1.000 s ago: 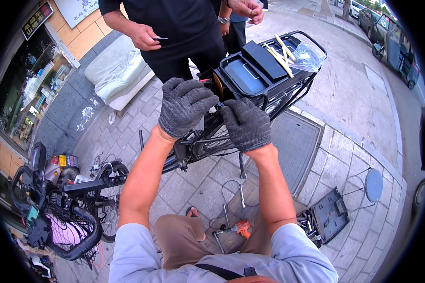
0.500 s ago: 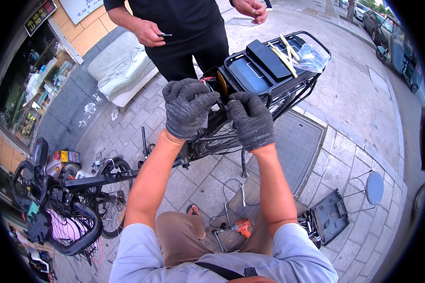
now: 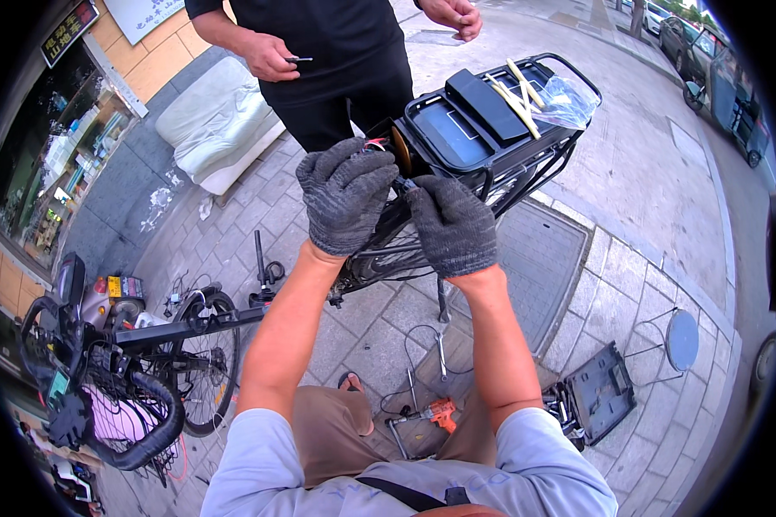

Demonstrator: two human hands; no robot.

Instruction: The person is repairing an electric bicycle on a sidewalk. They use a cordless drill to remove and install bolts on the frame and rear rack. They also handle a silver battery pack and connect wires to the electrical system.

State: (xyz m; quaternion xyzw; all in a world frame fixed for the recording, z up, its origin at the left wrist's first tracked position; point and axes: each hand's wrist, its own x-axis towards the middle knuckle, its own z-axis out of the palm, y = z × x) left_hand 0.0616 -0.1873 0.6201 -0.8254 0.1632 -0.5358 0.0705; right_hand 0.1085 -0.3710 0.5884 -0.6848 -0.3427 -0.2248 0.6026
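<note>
My left hand (image 3: 347,198) and my right hand (image 3: 453,226), both in dark grey knit gloves, meet at the open front end of the bicycle's black rear box. The fingers of both are closed around a small dark piece (image 3: 403,183) between them; its kind is hard to make out. Red and white wires (image 3: 376,145) rise just beyond my left fingers. Next to them an orange-brown disc-like part (image 3: 400,148) shows inside the opening. The black rear rack (image 3: 539,172) runs away to the right. My fingertips are partly hidden by the gloves' backs.
Cream sticks (image 3: 517,105) and a clear plastic bag (image 3: 569,103) lie on the rack. Across the bicycle stands a person in black (image 3: 319,52), a small tool in one hand. On the paving are an orange drill (image 3: 442,415), a wrench (image 3: 441,358), an open toolbox (image 3: 603,396) and a stool (image 3: 682,340).
Both hands have shifted slightly; the right is a little lower and further left. The small dark piece between them now shows more plainly.
</note>
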